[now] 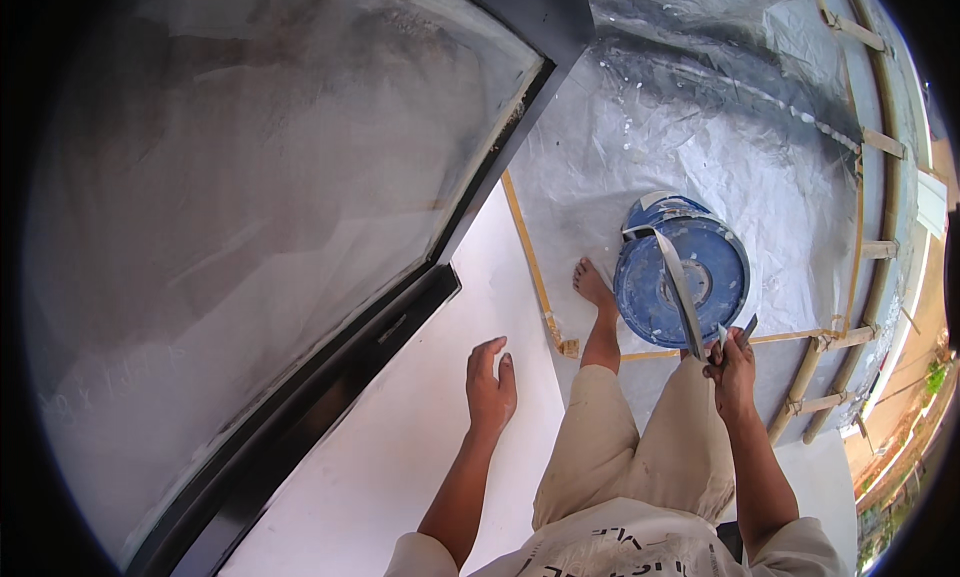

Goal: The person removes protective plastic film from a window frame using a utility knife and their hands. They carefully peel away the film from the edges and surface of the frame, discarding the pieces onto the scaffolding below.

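Observation:
My right hand (733, 375) is closed in front of my right thigh. It grips a long, thin, grey-white strip (679, 287), bent at its far end, whose kind I cannot make out. A short, dark, flat blade (748, 331) also sticks out from its fingers. Below the strip, a scuffed blue bucket (645, 302) shows its round face, with pale smears on it. Off to the left, my left hand (490, 385) is empty with its fingers apart. It is in front of the white wall (400, 447), and I cannot tell whether it touches it.
A large dark-framed glass pane (270, 207) takes up the left. Crinkled plastic sheeting (570, 207) covers the floor, edged with brown tape (527, 247). My bare foot (594, 282) stands beside the bucket. Bamboo poles (880, 187) with crosspieces run along the right, with a drop beyond.

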The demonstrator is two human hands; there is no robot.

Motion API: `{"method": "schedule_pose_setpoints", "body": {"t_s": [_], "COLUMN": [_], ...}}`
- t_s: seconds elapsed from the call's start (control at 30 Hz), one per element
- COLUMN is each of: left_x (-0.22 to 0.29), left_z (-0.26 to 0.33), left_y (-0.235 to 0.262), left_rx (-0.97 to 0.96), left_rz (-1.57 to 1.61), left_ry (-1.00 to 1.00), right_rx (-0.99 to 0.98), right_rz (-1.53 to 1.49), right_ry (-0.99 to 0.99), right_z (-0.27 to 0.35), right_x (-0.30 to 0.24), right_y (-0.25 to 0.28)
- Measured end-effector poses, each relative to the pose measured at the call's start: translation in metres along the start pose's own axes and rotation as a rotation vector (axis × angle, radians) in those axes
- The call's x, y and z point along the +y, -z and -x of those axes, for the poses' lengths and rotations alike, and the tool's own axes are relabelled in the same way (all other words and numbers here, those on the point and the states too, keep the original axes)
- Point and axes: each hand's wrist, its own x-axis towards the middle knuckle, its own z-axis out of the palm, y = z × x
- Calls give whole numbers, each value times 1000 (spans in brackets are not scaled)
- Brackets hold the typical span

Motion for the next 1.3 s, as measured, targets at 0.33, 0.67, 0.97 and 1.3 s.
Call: {"method": "schedule_pose_setpoints", "body": {"t_s": [0.33, 0.67, 0.97, 1.3], "left_x": [-82, 122, 266, 345], "left_z": [104, 66, 110, 135], "left_y": [-104, -126, -88, -85], "left_rx": [-349, -510, -692, -1149], "left_rz": [246, 1413, 1764, 1578], "left_ry": [497, 829, 423, -123], "right_rx": [-15, -689, -740, -828], "right_rz": [144, 197, 568, 479], "right_ry": [-253, -451, 19, 455], "right_z": [35, 118, 190, 263], "right_x": [63, -5, -140, -183], "right_y": [34, 28, 103, 123]}}
